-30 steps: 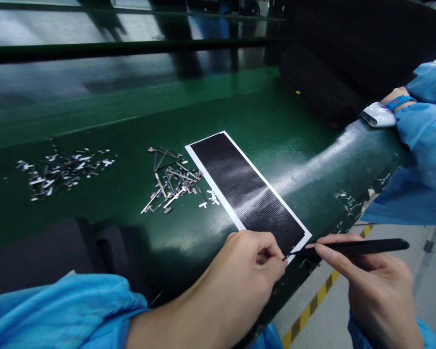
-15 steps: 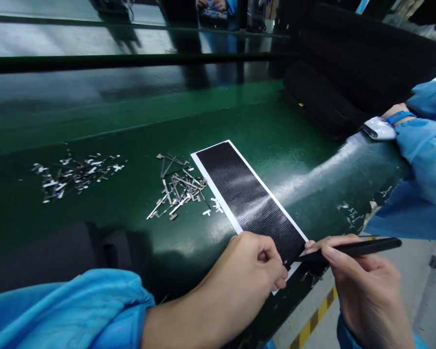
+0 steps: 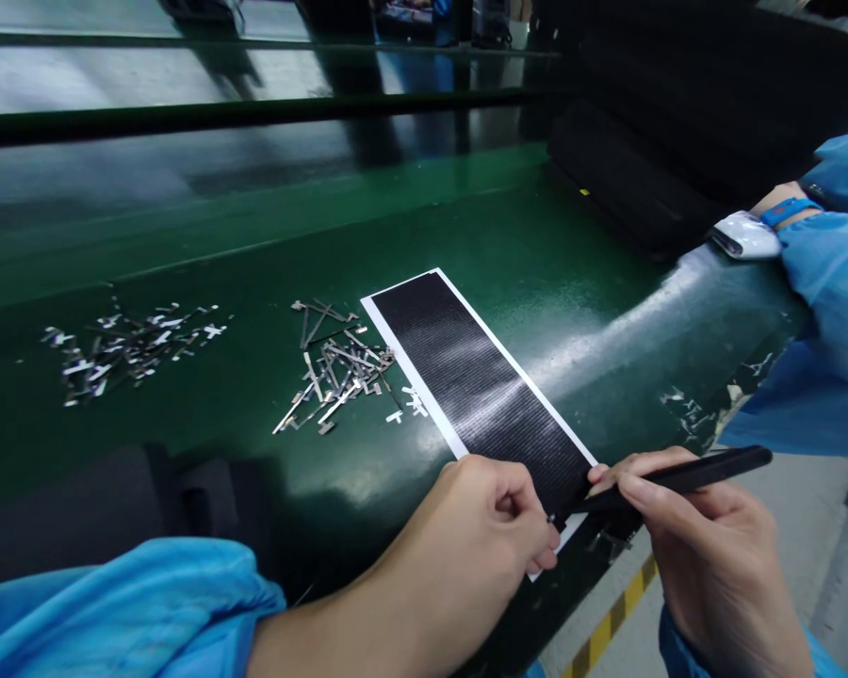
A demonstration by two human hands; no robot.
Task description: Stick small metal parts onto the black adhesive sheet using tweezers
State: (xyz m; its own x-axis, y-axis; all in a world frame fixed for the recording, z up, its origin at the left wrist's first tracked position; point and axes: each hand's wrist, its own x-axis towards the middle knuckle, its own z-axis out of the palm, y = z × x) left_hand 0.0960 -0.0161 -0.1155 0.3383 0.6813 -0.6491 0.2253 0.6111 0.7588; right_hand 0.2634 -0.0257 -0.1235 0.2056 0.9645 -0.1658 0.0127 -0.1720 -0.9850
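A white-edged sheet point(image 3: 459, 367) with a black, finely ribbed face lies slantwise on the green table. My right hand point(image 3: 707, 546) grips black tweezers point(image 3: 707, 471), their tips near the sheet's close end. Beside those tips, my left hand point(image 3: 495, 537) is closed in a pinch over the sheet's lower corner. A small dark piece shows at its fingertips, too small to name. Left of the sheet is a loose pile of thin metallic strips point(image 3: 339, 372), with several small white T-shaped bits point(image 3: 411, 403) at its edge.
Another heap of small dark and white pieces point(image 3: 134, 348) lies farther left on the green table point(image 3: 254, 235). Large black cloth-like bulk point(image 3: 628, 179) stands at the back right. At right, another person's blue sleeve point(image 3: 834, 264) and hand rest by a silvery packet point(image 3: 745, 235).
The view has shifted slightly, so the piles and sheet sit a little farther left. Both hands keep nearly the same pose at the sheet's near end.
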